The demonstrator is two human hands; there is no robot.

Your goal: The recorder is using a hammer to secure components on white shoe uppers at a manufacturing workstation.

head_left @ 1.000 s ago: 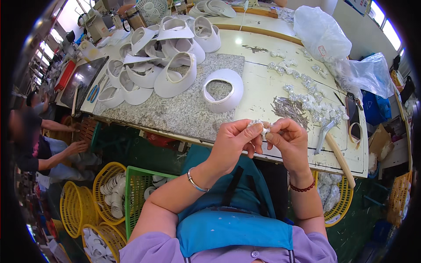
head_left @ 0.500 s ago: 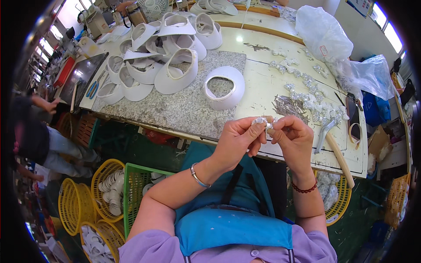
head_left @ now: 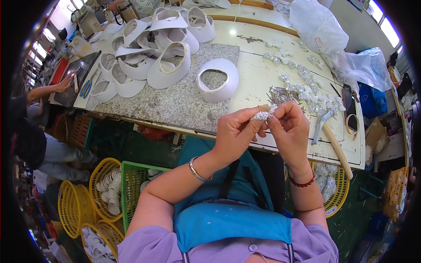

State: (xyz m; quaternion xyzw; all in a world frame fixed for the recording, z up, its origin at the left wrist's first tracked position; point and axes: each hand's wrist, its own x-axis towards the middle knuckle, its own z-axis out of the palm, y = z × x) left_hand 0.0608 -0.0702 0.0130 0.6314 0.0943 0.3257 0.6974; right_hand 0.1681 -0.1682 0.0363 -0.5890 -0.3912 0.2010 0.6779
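Note:
A small silver glittery bow is pinched between both hands above the table's front edge. The thumb and fingers of my left hand close on one side of it. My right hand grips the other end with thumb and fingertips. Just beyond them a single white sun visor lies on a speckled stone slab. More glittery bows lie scattered to the right, beside a heap of thin metal strips. A tool with a metal head and wooden handle rests nearest my right hand.
Several white visors are piled at the left of the slab, near blue-handled pliers. A clear plastic bag sits at the back right. Yellow baskets and a green crate stand below. A co-worker's arm reaches in at far left.
The bow has turned between my fingers, showing more of its glittery side. At far left, the co-worker's hand has moved up onto the dark board. The whole view has shifted slightly.

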